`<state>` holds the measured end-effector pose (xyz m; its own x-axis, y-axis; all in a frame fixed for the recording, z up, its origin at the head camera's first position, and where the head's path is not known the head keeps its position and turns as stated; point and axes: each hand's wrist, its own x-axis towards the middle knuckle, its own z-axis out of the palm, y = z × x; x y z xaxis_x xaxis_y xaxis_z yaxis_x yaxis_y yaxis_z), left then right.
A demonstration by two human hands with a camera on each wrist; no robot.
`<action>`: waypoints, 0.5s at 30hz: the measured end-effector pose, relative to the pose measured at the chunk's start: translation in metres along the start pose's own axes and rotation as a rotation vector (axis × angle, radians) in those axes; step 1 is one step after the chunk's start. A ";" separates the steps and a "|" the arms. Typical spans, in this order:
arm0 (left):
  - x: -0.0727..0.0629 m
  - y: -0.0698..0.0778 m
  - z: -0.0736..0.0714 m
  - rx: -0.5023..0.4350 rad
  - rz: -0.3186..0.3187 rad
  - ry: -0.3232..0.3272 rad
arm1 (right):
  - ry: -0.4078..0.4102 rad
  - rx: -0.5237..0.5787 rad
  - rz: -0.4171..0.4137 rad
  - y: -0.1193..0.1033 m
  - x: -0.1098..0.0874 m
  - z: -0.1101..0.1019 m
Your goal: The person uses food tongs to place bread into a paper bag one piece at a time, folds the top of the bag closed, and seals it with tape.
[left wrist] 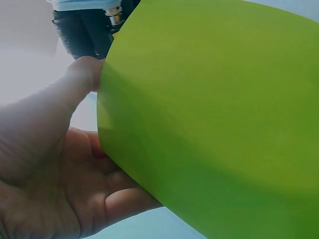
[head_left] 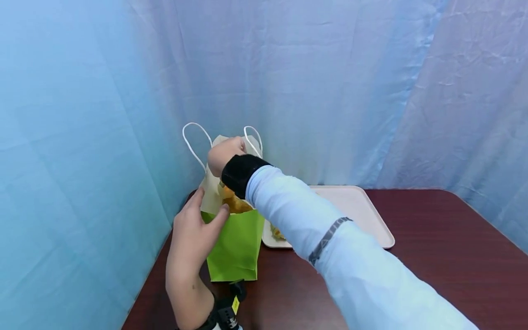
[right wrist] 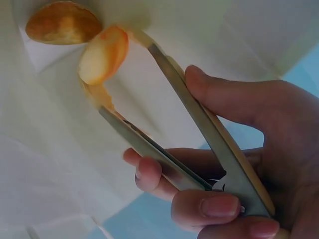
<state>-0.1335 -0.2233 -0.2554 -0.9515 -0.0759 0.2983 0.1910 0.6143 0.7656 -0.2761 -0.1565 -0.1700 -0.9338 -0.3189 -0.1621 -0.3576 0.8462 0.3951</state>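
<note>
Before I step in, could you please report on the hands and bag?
Left hand at the green bag's side. Right hand gripping tongs, bread between their tips, firm hold unclear. Right sleeve hides part of the tray.

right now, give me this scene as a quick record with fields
right hand: grips tongs at the bag's open top
left hand: at the bag's left side, thumb and fingers spread
bread: one piece at the tong tips, another piece close by
bag: green, upright, white handles up
tray: right of the bag, partly hidden by the sleeve
</note>
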 end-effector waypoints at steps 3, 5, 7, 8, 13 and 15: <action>0.000 0.000 0.000 0.008 -0.001 0.005 | -0.012 -0.004 0.019 -0.001 0.009 0.009; 0.000 0.001 -0.001 0.020 -0.010 0.004 | -0.014 0.010 0.035 -0.002 0.014 0.015; 0.000 0.001 -0.002 0.032 -0.018 0.001 | -0.020 0.023 0.051 -0.003 0.017 0.021; -0.001 0.001 -0.003 0.035 -0.021 0.000 | -0.021 0.037 0.060 -0.004 0.019 0.023; -0.002 0.000 -0.004 0.046 -0.024 0.004 | -0.026 0.061 0.084 -0.007 0.020 0.027; -0.002 0.000 -0.004 0.050 -0.025 0.006 | -0.028 0.062 0.083 -0.007 0.022 0.027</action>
<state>-0.1307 -0.2265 -0.2539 -0.9542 -0.0965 0.2831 0.1548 0.6505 0.7436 -0.2935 -0.1578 -0.2008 -0.9591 -0.2357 -0.1568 -0.2772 0.8943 0.3513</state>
